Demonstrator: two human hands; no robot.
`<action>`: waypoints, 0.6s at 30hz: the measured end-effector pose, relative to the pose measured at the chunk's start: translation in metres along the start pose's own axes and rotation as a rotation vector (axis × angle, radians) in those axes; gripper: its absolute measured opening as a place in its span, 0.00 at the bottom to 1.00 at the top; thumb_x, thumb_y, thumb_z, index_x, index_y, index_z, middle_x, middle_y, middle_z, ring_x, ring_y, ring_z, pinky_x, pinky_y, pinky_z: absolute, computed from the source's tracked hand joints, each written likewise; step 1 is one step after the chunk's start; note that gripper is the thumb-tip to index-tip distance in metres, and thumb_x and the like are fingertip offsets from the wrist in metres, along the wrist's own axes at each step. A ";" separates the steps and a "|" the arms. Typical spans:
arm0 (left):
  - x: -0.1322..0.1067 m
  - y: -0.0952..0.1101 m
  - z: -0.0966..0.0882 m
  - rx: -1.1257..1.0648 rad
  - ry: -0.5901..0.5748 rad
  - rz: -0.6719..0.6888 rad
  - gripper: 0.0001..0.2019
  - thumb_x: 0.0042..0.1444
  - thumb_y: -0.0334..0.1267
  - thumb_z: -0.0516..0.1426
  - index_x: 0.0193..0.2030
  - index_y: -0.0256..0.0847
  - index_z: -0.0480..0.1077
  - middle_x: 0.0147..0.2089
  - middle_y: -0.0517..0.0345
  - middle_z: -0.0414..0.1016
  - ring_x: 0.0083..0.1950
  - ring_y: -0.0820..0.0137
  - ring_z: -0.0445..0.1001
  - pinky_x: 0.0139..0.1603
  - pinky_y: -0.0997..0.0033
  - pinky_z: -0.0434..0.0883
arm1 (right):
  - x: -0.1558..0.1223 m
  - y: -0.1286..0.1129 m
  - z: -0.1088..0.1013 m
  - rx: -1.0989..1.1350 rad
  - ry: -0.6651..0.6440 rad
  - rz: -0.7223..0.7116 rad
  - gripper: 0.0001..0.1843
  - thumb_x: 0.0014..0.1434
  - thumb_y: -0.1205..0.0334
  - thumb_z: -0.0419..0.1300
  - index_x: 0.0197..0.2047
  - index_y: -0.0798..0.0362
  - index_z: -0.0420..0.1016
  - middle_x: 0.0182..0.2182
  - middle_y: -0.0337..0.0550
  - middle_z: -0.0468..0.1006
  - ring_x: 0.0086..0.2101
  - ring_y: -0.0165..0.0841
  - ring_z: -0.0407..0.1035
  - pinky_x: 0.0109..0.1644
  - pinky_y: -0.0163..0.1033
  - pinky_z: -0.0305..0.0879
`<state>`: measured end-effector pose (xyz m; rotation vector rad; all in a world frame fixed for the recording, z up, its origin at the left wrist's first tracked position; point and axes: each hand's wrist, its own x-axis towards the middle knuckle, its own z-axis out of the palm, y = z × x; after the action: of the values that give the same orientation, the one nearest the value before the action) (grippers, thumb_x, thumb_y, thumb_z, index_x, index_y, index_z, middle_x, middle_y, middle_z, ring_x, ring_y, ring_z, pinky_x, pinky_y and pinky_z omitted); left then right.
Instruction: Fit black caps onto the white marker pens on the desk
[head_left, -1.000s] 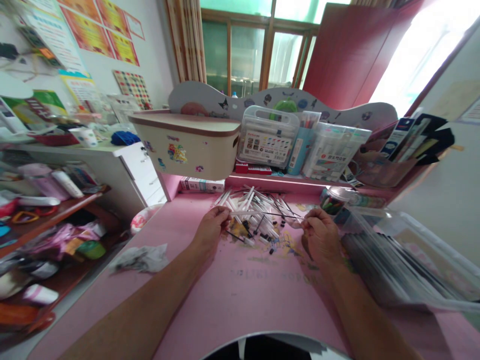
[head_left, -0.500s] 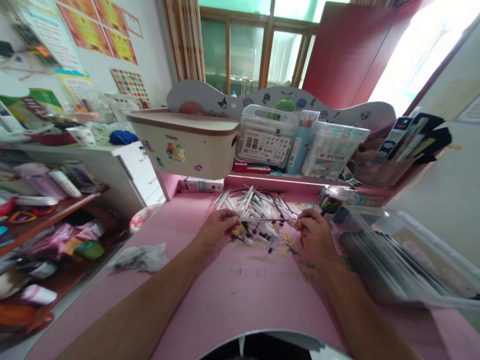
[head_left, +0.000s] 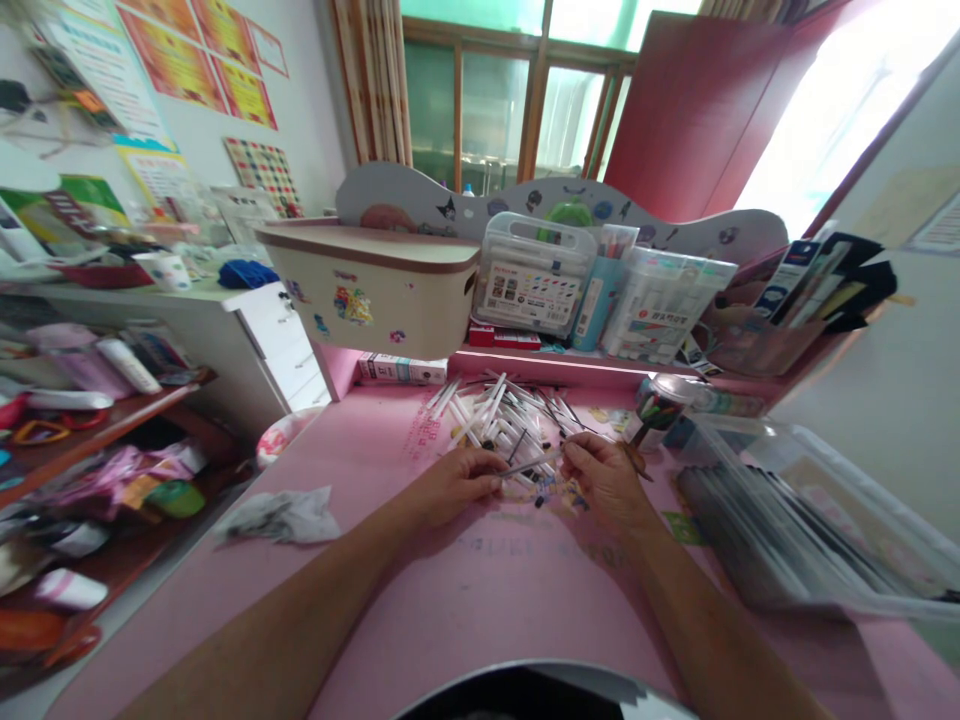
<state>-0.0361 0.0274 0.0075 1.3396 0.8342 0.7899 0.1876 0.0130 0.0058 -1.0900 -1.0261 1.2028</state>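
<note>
Between my two hands is a slim pale pen barrel, slightly tilted with its right end higher. My left hand pinches its left end with thumb and fingers. At its right end, the fingers of my right hand are closed on it; their grip partly hides that end. Just beyond my hands lies a loose pile of white pen tubes mixed with thin black refills. Small black caps are scattered near the front of the pile.
At the right stands a clear plastic box with many dark pens in it. A jar of pens is behind my right hand. A crumpled cloth lies at left. Along the back shelf are a lidded bin and marker cases.
My hands have come closer together and nearer to me. The black refill that stretched between them with the tube no longer shows separately; the barrel is now tilted.
</note>
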 end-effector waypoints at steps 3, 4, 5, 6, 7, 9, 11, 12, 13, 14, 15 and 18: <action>0.001 0.001 -0.002 0.044 -0.037 -0.005 0.07 0.50 0.33 0.60 0.36 0.39 0.80 0.29 0.57 0.75 0.30 0.70 0.70 0.30 0.74 0.63 | -0.001 -0.001 0.002 0.043 0.011 -0.006 0.12 0.50 0.55 0.69 0.31 0.52 0.73 0.23 0.33 0.71 0.24 0.26 0.62 0.27 0.31 0.57; 0.002 0.001 -0.003 0.063 -0.054 0.002 0.07 0.50 0.32 0.60 0.36 0.39 0.79 0.30 0.57 0.75 0.31 0.70 0.70 0.32 0.74 0.64 | -0.002 -0.002 0.004 0.068 0.013 0.006 0.13 0.49 0.54 0.70 0.32 0.51 0.72 0.23 0.33 0.71 0.23 0.26 0.62 0.27 0.31 0.57; 0.002 0.002 -0.003 0.073 -0.072 0.009 0.07 0.50 0.32 0.60 0.36 0.38 0.79 0.30 0.57 0.75 0.32 0.70 0.70 0.33 0.74 0.64 | -0.003 -0.002 0.005 0.096 0.009 0.025 0.14 0.48 0.54 0.70 0.32 0.51 0.71 0.23 0.32 0.70 0.23 0.26 0.62 0.27 0.31 0.58; 0.001 0.003 -0.002 0.067 -0.086 0.011 0.07 0.50 0.31 0.60 0.35 0.38 0.79 0.31 0.57 0.75 0.32 0.70 0.70 0.34 0.73 0.64 | -0.003 -0.002 0.006 0.122 0.000 0.047 0.15 0.48 0.53 0.70 0.32 0.50 0.70 0.23 0.32 0.70 0.23 0.26 0.62 0.26 0.31 0.57; 0.001 0.003 -0.002 0.037 -0.091 0.005 0.06 0.50 0.31 0.61 0.36 0.38 0.78 0.31 0.58 0.74 0.33 0.71 0.70 0.35 0.74 0.65 | -0.003 -0.003 0.006 0.141 -0.007 0.066 0.16 0.48 0.51 0.70 0.32 0.50 0.69 0.23 0.32 0.70 0.22 0.26 0.61 0.25 0.31 0.57; -0.001 0.004 0.001 -0.083 -0.067 -0.024 0.06 0.51 0.33 0.62 0.37 0.38 0.76 0.30 0.60 0.73 0.32 0.72 0.69 0.35 0.74 0.65 | -0.004 -0.004 0.005 0.133 -0.023 0.085 0.17 0.52 0.46 0.66 0.32 0.50 0.68 0.23 0.33 0.69 0.21 0.26 0.59 0.23 0.31 0.54; -0.003 0.004 0.003 -0.227 -0.017 -0.056 0.08 0.52 0.35 0.63 0.40 0.40 0.74 0.31 0.60 0.73 0.33 0.73 0.70 0.35 0.74 0.65 | -0.005 -0.007 0.003 -0.011 -0.052 0.052 0.16 0.55 0.46 0.62 0.31 0.50 0.68 0.24 0.34 0.68 0.21 0.26 0.57 0.23 0.32 0.52; -0.004 0.004 0.004 -0.274 0.002 -0.066 0.09 0.52 0.36 0.63 0.41 0.40 0.73 0.32 0.60 0.74 0.33 0.73 0.70 0.36 0.74 0.66 | -0.006 -0.009 0.003 -0.153 -0.081 0.011 0.14 0.55 0.49 0.61 0.31 0.51 0.69 0.24 0.34 0.69 0.22 0.27 0.58 0.24 0.33 0.53; -0.005 0.005 0.005 -0.302 0.017 -0.070 0.10 0.52 0.37 0.64 0.41 0.40 0.72 0.33 0.59 0.74 0.34 0.73 0.71 0.36 0.73 0.67 | -0.007 -0.011 0.002 -0.334 -0.131 -0.034 0.10 0.55 0.53 0.61 0.31 0.51 0.70 0.25 0.35 0.70 0.24 0.28 0.60 0.26 0.33 0.54; -0.005 0.005 0.006 -0.313 0.029 -0.076 0.11 0.51 0.37 0.64 0.41 0.40 0.71 0.33 0.58 0.75 0.34 0.73 0.71 0.36 0.73 0.67 | -0.009 -0.013 0.003 -0.536 -0.197 -0.080 0.06 0.54 0.58 0.61 0.31 0.52 0.71 0.26 0.37 0.71 0.26 0.29 0.62 0.29 0.34 0.56; -0.006 0.006 0.006 -0.317 0.044 -0.082 0.11 0.51 0.36 0.64 0.41 0.40 0.70 0.33 0.58 0.75 0.34 0.73 0.71 0.37 0.73 0.67 | -0.012 -0.014 0.004 -0.737 -0.264 -0.122 0.03 0.52 0.62 0.60 0.32 0.52 0.73 0.28 0.38 0.73 0.29 0.31 0.64 0.32 0.35 0.57; -0.007 0.007 0.007 -0.299 0.085 -0.093 0.12 0.50 0.35 0.65 0.40 0.40 0.69 0.35 0.58 0.75 0.37 0.72 0.71 0.39 0.73 0.67 | -0.019 -0.017 0.010 -1.172 -0.422 -0.187 0.09 0.53 0.67 0.58 0.38 0.52 0.77 0.34 0.43 0.76 0.34 0.34 0.67 0.38 0.37 0.57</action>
<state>-0.0334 0.0188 0.0150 1.0019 0.8036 0.8661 0.1787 -0.0057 0.0238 -1.5669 -2.2443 0.6160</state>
